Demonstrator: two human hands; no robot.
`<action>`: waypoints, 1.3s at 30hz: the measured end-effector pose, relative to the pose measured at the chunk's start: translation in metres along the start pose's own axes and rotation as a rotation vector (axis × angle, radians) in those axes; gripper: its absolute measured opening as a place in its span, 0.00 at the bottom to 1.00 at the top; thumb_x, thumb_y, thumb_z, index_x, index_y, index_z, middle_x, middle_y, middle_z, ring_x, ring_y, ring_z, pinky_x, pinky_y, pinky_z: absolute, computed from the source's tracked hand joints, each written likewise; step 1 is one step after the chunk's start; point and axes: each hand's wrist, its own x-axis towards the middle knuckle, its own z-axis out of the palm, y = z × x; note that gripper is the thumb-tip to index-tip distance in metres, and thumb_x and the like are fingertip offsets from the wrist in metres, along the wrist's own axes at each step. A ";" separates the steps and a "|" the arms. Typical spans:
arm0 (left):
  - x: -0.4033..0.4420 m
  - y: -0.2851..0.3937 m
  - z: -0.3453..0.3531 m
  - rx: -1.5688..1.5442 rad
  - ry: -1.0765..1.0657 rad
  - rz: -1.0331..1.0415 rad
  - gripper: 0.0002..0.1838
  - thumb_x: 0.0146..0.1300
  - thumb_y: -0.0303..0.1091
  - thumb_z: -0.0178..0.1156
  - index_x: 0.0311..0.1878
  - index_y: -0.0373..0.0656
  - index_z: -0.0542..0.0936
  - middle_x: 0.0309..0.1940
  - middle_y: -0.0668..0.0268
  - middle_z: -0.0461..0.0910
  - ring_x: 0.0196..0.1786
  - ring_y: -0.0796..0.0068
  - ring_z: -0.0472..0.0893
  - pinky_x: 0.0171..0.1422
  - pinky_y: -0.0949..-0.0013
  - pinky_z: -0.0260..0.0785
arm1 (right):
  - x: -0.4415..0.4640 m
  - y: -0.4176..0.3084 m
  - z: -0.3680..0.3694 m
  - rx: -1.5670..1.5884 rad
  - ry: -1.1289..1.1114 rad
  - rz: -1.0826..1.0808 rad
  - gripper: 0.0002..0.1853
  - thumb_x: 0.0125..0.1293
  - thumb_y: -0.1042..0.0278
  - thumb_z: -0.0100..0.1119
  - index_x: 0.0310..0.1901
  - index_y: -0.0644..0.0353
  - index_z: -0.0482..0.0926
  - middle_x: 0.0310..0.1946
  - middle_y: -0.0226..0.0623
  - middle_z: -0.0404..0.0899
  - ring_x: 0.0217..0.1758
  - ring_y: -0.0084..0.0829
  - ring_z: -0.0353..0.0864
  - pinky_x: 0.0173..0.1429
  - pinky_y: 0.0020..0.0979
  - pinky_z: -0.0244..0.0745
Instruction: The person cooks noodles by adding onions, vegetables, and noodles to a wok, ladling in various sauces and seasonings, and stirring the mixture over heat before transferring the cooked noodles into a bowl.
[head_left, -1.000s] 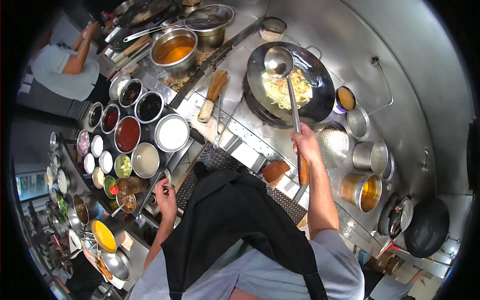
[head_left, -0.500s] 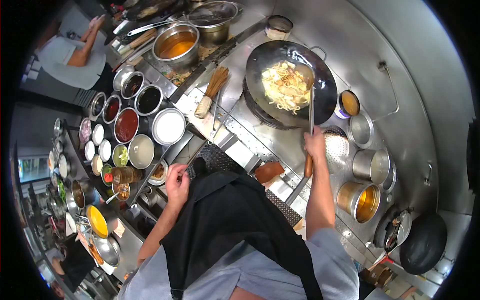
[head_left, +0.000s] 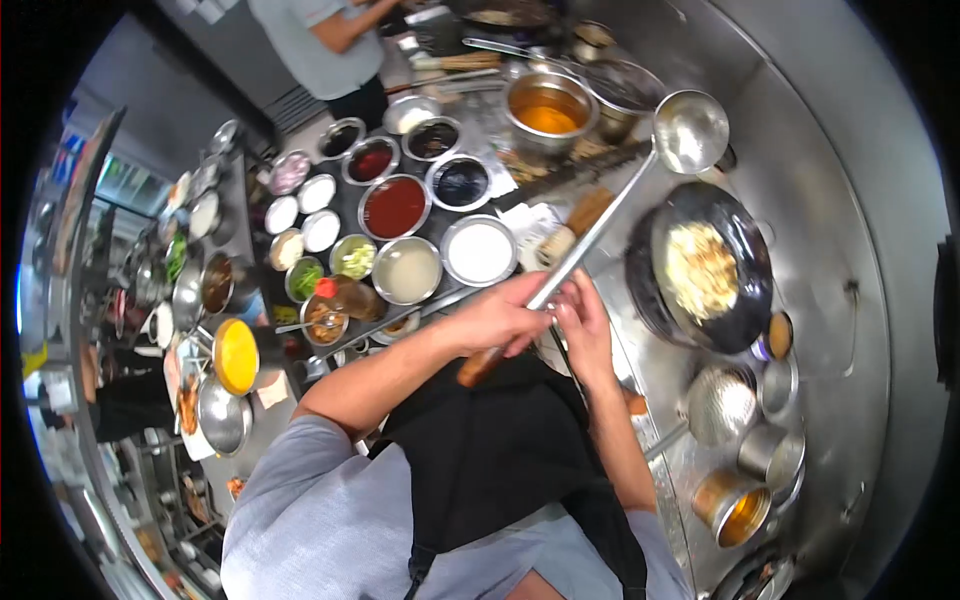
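Steel covers the wall [head_left: 825,190] and counter [head_left: 660,390], bearing one black wok [head_left: 757,265] of pale food. Leftward stand three white tubs [head_left: 321,230], two red sauces [head_left: 395,207]. Fingers of the left hand [head_left: 505,315] wrap one ladle [head_left: 600,224], slanting up near the wok; the right hand's [head_left: 588,335] grip cannot be told.

Illumination is bright over the work zone; the light source is outside the frame. The ladle bowl [head_left: 691,131], above and right of the fingers [head_left: 592,300], returns concentrated glare. The steel wall [head_left: 825,200], far right of the fingers, shows a diffuse sheen. The apron [head_left: 490,440], below the fingers, renders near-black with little detail. Blur softens the noodles [head_left: 703,268], right of the fingers. Fisheye distortion bends straight edges outward of the fingers; all 4 corners are black.
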 end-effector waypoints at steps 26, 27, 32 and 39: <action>-0.166 -0.046 -0.414 0.299 1.054 -0.103 0.20 0.59 0.26 0.52 0.55 0.38 0.75 0.20 0.68 0.74 0.13 0.74 0.73 0.18 0.68 0.66 | -0.314 0.296 -0.077 -0.879 0.470 0.871 0.30 0.65 0.62 0.66 0.64 0.70 0.70 0.53 0.50 0.82 0.52 0.37 0.83 0.56 0.36 0.77; -0.166 -0.047 -0.414 0.277 1.050 -0.089 0.19 0.59 0.26 0.52 0.55 0.38 0.75 0.20 0.68 0.74 0.13 0.74 0.73 0.17 0.68 0.66 | -0.305 0.291 -0.074 -0.915 0.469 0.853 0.30 0.65 0.63 0.66 0.65 0.71 0.70 0.52 0.51 0.82 0.51 0.37 0.84 0.56 0.36 0.78; -0.167 -0.051 -0.422 0.223 1.015 -0.066 0.19 0.59 0.26 0.52 0.55 0.39 0.75 0.20 0.68 0.73 0.13 0.75 0.72 0.17 0.69 0.65 | -0.232 0.242 -0.040 -0.898 0.392 0.900 0.35 0.65 0.64 0.65 0.69 0.72 0.66 0.52 0.54 0.83 0.51 0.41 0.85 0.56 0.37 0.77; -0.168 -0.045 -0.424 0.190 0.959 -0.127 0.30 0.60 0.26 0.51 0.69 0.42 0.70 0.21 0.72 0.72 0.14 0.79 0.71 0.18 0.73 0.65 | -0.224 0.259 -0.040 -0.951 0.406 0.781 0.33 0.65 0.65 0.64 0.69 0.67 0.67 0.44 0.51 0.86 0.47 0.37 0.85 0.54 0.36 0.78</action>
